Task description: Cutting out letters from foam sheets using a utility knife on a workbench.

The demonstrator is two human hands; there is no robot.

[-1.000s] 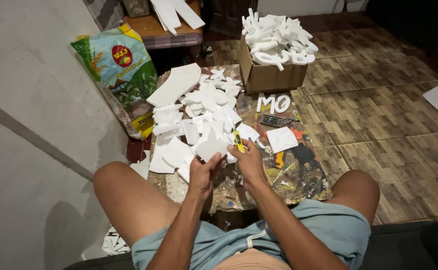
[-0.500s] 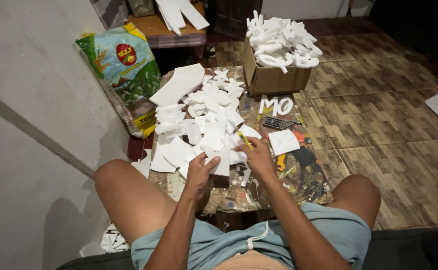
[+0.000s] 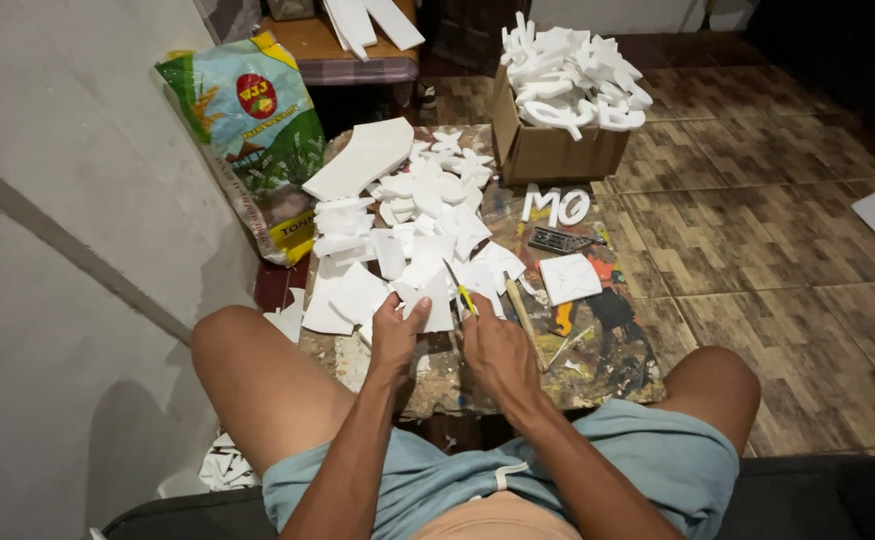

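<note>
I sit over a low, paint-stained board (image 3: pixel 597 350) on the floor. My left hand (image 3: pixel 397 335) grips a flat white foam piece (image 3: pixel 435 305) at the near edge of a heap of white foam offcuts (image 3: pixel 412 215). My right hand (image 3: pixel 497 350) holds a yellow-handled utility knife (image 3: pixel 460 290), its blade set against the right edge of that foam piece. A thin wooden stick (image 3: pixel 524 320) lies just right of my right hand.
A cardboard box (image 3: pixel 557 150) heaped with white foam cut-outs stands at the back, with two foam letters (image 3: pixel 557 207) before it. A square foam piece (image 3: pixel 569 278) and a dark tool (image 3: pixel 557 240) lie on the board. A printed sack (image 3: pixel 252 140) leans on the left wall.
Both hands came nearer to me with the foam piece. The knife now sits upright against the piece's right edge, where earlier the hands were further into the heap.
</note>
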